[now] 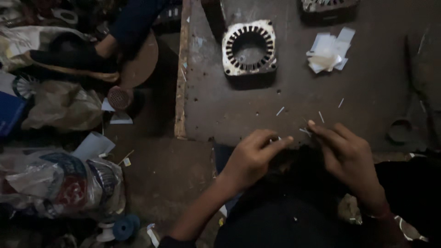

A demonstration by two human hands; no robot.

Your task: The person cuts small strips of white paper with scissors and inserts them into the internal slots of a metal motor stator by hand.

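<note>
My left hand [254, 155] and my right hand [344, 154] meet at the near edge of a worn wooden workbench [239, 110], over a dark object in my lap that I cannot make out. The fingertips of both hands pinch a thin pale strip [304, 131] between them. Several similar small white slips [280, 110] lie scattered on the bench just beyond my fingers. Farther back stands a square metal motor stator [249, 47] with a slotted round bore. A pile of white paper pieces [329, 51] lies to its right.
Another stator [328, 6] shows at the top edge. A dark tool [406, 124] lies on the bench's right side. On the floor at left sit plastic bags [59, 183], spools [124, 227], clutter and another person's foot in a sandal [73, 57].
</note>
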